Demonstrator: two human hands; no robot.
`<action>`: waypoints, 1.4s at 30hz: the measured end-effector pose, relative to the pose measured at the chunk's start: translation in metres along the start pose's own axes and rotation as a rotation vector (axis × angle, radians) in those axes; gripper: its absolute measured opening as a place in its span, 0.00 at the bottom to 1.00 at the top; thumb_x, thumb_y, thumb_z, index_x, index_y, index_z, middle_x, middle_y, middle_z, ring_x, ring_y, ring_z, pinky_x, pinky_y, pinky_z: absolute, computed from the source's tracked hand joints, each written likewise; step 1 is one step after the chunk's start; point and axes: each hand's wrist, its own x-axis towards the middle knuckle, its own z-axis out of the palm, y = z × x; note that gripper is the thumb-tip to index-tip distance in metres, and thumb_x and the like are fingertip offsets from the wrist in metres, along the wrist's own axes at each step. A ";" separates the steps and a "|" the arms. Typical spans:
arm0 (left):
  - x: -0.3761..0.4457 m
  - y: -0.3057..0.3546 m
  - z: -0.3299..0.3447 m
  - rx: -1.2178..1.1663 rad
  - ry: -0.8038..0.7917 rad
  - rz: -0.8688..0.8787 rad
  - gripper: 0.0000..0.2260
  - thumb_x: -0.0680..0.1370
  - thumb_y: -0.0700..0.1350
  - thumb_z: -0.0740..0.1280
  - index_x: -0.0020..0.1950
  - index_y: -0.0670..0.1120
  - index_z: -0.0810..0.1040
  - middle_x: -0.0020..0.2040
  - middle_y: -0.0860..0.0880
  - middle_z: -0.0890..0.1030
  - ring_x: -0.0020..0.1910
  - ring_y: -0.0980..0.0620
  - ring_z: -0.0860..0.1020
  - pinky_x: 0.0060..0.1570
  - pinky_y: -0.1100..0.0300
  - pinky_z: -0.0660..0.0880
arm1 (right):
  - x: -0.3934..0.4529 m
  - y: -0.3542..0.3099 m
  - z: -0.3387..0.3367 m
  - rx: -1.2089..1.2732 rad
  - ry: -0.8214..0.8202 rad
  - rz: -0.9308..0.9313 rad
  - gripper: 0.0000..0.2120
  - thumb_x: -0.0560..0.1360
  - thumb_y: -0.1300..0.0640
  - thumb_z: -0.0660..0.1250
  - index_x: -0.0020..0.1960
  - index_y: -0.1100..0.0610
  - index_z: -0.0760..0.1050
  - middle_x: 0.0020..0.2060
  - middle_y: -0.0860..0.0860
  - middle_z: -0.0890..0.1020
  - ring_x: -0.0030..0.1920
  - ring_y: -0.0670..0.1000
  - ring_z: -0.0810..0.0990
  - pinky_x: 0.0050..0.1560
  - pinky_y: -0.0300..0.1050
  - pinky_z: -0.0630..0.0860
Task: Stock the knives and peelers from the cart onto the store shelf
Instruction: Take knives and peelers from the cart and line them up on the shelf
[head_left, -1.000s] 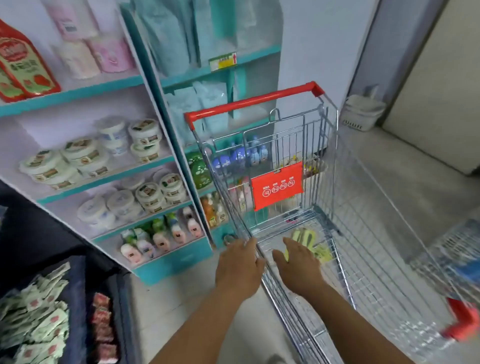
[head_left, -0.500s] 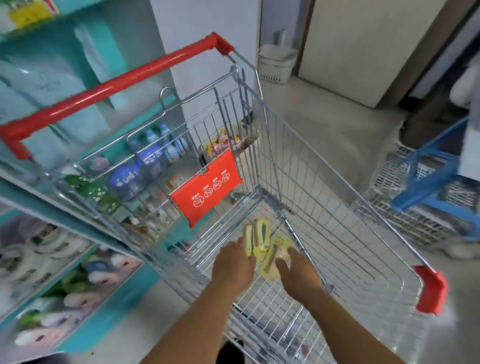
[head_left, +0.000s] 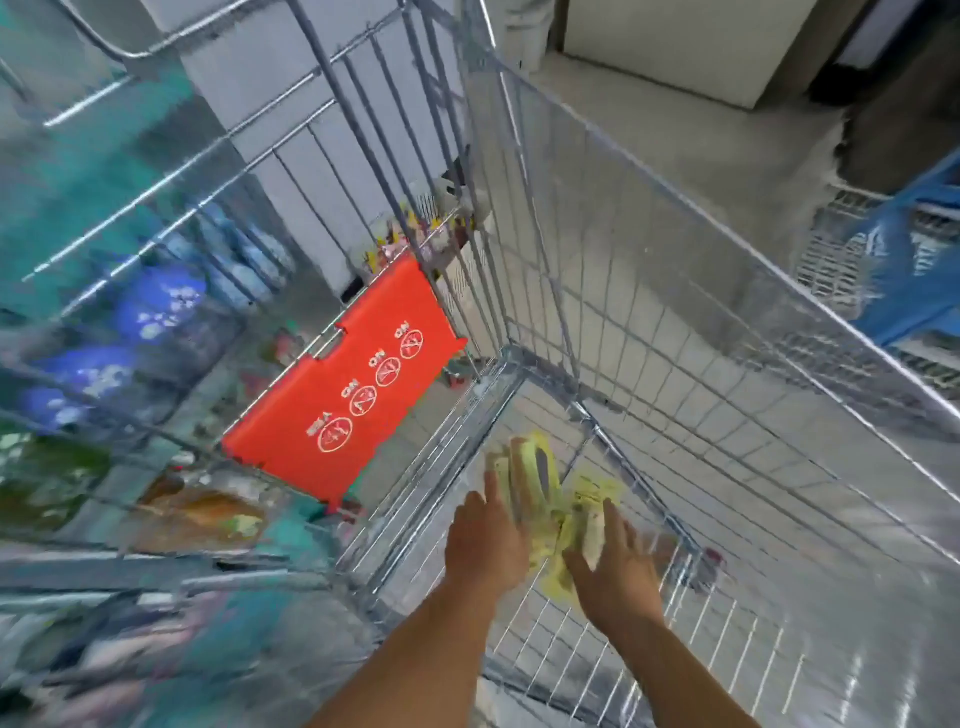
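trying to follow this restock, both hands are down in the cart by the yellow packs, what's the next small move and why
Probably close both hands around the yellow packs and lift them out. The left hand and right hand flank the pile on the cart floor with fingers spread, nothing gripped yet, so the grasp seems to come before any carry to the shelf. The blur hides exact contact.

head camera, steep downward look into cart (head_left: 675, 291), close

You've got a silver wire cart (head_left: 649, 291), red flap (head_left: 345, 389) with white circles, and yellow-green packets (head_left: 540, 483).
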 end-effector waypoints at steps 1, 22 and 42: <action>0.008 0.000 0.008 -0.004 -0.003 -0.022 0.35 0.79 0.56 0.59 0.79 0.48 0.43 0.65 0.41 0.70 0.64 0.42 0.70 0.62 0.49 0.69 | 0.006 0.004 0.008 -0.013 0.002 0.002 0.36 0.78 0.42 0.57 0.78 0.48 0.41 0.77 0.51 0.53 0.75 0.58 0.58 0.73 0.55 0.61; 0.059 0.018 0.043 -0.143 0.132 -0.224 0.35 0.76 0.52 0.68 0.75 0.40 0.55 0.70 0.42 0.64 0.67 0.45 0.65 0.63 0.55 0.71 | 0.044 0.002 0.026 -0.026 0.112 0.011 0.26 0.75 0.50 0.62 0.66 0.54 0.53 0.58 0.53 0.70 0.59 0.57 0.71 0.60 0.47 0.68; -0.051 0.073 -0.074 -0.552 0.468 -0.240 0.20 0.77 0.47 0.66 0.65 0.43 0.65 0.59 0.42 0.75 0.58 0.40 0.76 0.54 0.51 0.73 | -0.018 -0.054 -0.086 0.323 0.111 -0.536 0.29 0.78 0.54 0.64 0.74 0.43 0.55 0.59 0.38 0.69 0.58 0.42 0.71 0.57 0.38 0.67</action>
